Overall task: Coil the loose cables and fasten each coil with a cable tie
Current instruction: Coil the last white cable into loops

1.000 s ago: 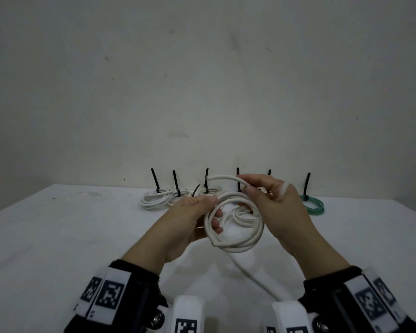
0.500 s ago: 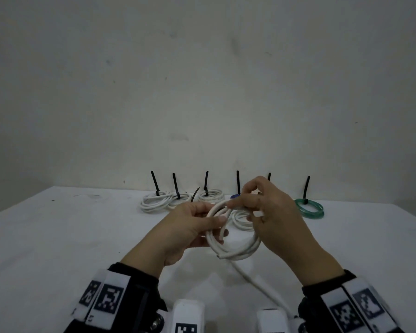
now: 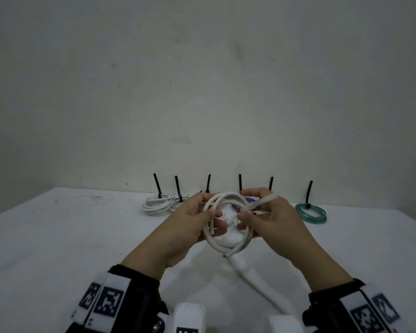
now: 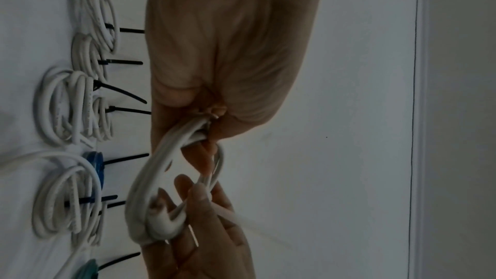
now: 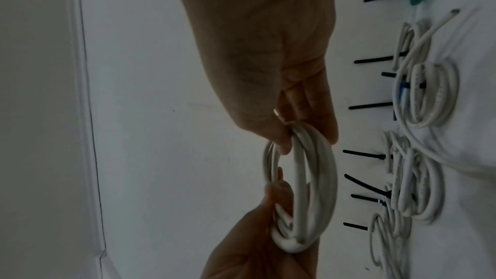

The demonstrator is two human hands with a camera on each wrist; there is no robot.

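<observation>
While both hands held it above the near middle of the white table (image 3: 46, 236), the white cable coil (image 3: 226, 243) stood upright between them. The left hand (image 3: 178, 234) gripped its left side, fingers curled around the loops. The right hand (image 3: 274, 224) pinched its right side along with a pale cable tie (image 3: 262, 202). Tied coils (image 3: 157, 204) lay in a far row, a green coil (image 3: 310, 213) at the right end.

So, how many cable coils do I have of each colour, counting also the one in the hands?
white: 7, that is 6 tied white coils on the table, some overlapping, plus 1 held white coil gripped by the left hand and the right hand
blue coil: 1
green coil: 1
Total: 9
</observation>
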